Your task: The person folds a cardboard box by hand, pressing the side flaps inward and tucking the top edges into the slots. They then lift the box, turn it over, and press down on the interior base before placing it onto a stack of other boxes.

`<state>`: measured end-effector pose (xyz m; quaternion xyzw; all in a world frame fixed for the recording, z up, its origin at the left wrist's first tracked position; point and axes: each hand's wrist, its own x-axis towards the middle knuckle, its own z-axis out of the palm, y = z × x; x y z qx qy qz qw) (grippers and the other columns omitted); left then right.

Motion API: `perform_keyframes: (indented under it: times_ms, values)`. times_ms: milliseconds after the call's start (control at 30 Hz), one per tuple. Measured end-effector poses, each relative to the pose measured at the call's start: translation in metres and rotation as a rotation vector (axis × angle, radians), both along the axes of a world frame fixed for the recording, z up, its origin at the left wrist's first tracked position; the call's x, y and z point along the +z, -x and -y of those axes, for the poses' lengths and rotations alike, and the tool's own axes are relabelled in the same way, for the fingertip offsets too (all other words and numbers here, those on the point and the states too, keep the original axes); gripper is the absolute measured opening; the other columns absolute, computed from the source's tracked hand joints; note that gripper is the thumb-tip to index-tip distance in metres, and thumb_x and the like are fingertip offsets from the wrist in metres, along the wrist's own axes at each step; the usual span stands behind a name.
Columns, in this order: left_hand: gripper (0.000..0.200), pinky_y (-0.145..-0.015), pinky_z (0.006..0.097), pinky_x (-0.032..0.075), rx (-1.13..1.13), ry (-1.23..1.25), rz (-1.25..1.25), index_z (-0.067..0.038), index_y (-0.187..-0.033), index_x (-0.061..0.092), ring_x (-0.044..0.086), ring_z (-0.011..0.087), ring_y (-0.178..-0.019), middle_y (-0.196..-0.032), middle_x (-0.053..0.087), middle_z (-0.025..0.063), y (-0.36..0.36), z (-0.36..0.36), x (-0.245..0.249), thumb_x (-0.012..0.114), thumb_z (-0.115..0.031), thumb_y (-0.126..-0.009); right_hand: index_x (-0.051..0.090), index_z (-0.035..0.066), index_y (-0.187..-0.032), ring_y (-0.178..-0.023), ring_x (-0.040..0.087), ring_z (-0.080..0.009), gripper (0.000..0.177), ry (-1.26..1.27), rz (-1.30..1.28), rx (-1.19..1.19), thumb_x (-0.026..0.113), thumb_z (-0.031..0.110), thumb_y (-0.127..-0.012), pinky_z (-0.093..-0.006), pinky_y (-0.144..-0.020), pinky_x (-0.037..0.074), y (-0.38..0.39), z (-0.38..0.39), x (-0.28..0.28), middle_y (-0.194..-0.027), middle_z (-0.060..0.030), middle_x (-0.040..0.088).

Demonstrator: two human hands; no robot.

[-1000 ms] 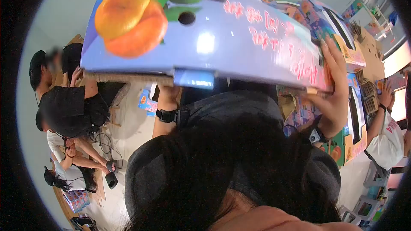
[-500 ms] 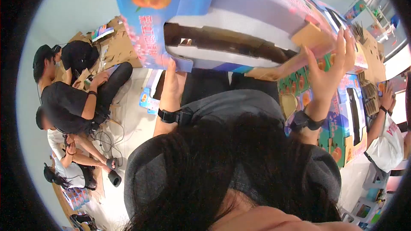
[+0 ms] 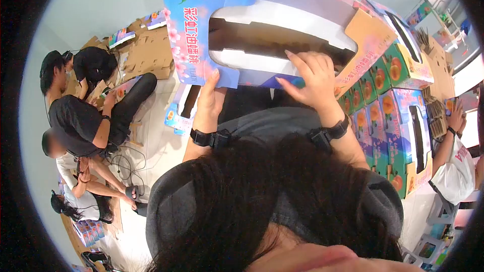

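Observation:
A large printed carton [image 3: 194, 35], blue and pink with peaches on it, is tilted in front of me at the top of the view. A long opening in it shows a brown inside. My left hand [image 3: 210, 98] grips its lower left edge, thumb on the printed face, with the other fingers partly hidden behind. Over the carton's lower edge, near the right part of the opening, is my right hand [image 3: 313, 78], its fingers spread and holding nothing.
Stacked printed cartons [image 3: 398, 136] stand at the right. Flattened cardboard [image 3: 148, 55] lies at the upper left. Several people sit at the left, one in a black shirt [image 3: 75, 123]. At the far right is a person in a white shirt [image 3: 456, 168]. Cables [image 3: 126, 163] lie on the floor.
My right hand has moved left, from the carton's right end to the lower edge of the opening. The carton has shifted slightly right, with its printed left face now turned more toward me.

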<state>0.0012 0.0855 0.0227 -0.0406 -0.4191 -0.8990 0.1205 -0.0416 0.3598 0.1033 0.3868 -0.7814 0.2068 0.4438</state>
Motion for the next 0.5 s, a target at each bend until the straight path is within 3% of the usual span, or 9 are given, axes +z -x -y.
perform_keyframes:
  times_ms: [233, 433, 467, 500]
  values:
    - [0.058, -0.113, 0.0483, 0.036, 0.011, -0.1, 0.022, -0.013, -0.142, 0.046, 0.05, 0.0264, -0.13, -0.137, 0.055, 0.0058, 0.012, -0.003, -0.009, 0.07, -0.027, -0.091, 0.07, 0.016, -0.125, -0.074, 0.054, -0.0204, 0.061, -0.054, -0.007, -0.008, 0.081, 0.044, -0.073, -0.0363, -0.074, 0.043, 0.022, -0.007, -0.005, -0.079, -0.001, 0.055]
    - [0.057, -0.114, 0.0465, 0.034, -0.049, -0.071, 0.026, -0.011, -0.143, 0.046, 0.048, 0.0248, -0.131, -0.139, 0.053, 0.0059, 0.009, -0.014, 0.001, 0.066, -0.03, -0.094, 0.069, 0.016, -0.126, -0.078, 0.054, -0.023, 0.064, -0.086, 0.014, -0.016, 0.078, 0.051, -0.074, -0.0387, -0.081, 0.042, 0.034, -0.02, 0.009, -0.082, -0.003, 0.055]
    - [0.057, -0.114, 0.0456, 0.034, -0.07, -0.069, 0.028, -0.009, -0.144, 0.045, 0.048, 0.0235, -0.131, -0.14, 0.053, 0.0053, 0.009, -0.013, 0.001, 0.066, -0.029, -0.095, 0.066, 0.016, -0.131, -0.086, 0.055, -0.0237, 0.069, -0.12, 0.065, -0.053, 0.077, 0.052, -0.074, -0.0432, -0.093, 0.041, 0.034, -0.022, 0.008, -0.087, -0.0038, 0.056]
    - [0.057, -0.114, 0.0446, 0.033, -0.09, -0.068, 0.029, -0.008, -0.144, 0.045, 0.048, 0.0223, -0.13, -0.14, 0.053, 0.0046, 0.009, -0.013, 0.001, 0.066, -0.028, -0.095, 0.064, 0.015, -0.133, -0.09, 0.056, -0.0239, 0.07, -0.124, 0.049, -0.095, 0.076, 0.052, -0.075, -0.0455, -0.097, 0.039, 0.033, -0.021, 0.006, -0.09, -0.0041, 0.057]
